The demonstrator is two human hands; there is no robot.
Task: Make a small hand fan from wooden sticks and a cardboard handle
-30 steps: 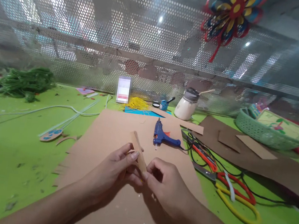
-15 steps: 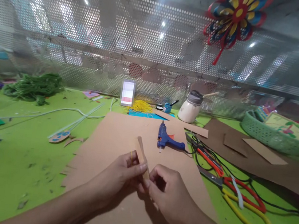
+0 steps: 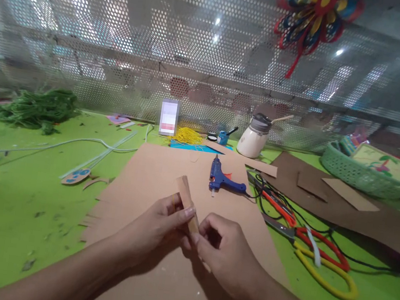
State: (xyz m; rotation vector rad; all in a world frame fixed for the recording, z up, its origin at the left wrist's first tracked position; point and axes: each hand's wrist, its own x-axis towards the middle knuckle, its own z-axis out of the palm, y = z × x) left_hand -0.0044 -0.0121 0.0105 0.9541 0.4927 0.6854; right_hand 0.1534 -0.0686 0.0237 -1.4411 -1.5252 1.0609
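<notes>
A narrow folded strip of brown paper point(image 3: 186, 193) slants between my hands, its wider end pointing up and away. My left hand point(image 3: 167, 219) pinches it near the middle with thumb and fingers, and a thin yellow band circles one finger. At the strip's lower end, my right hand point(image 3: 222, 244) grips it between thumb and curled fingers. Beneath both hands lies a large sheet of brown paper point(image 3: 141, 172). A blue glue gun point(image 3: 225, 179) rests on that sheet, just beyond the hands.
Right of the sheet lie scissors point(image 3: 323, 274), an orange cutter point(image 3: 284, 208) and black cord. Dark brown paper point(image 3: 388, 234) and a green basket point(image 3: 366, 174) are farther right. A cream jar point(image 3: 253, 140) and yellow strands point(image 3: 187, 136) stand behind; green strands point(image 3: 39, 106) lie left.
The strip has turned slightly, showing more of its broad face at the upper end. Both hands keep their hold. The whole view has shifted a little.
</notes>
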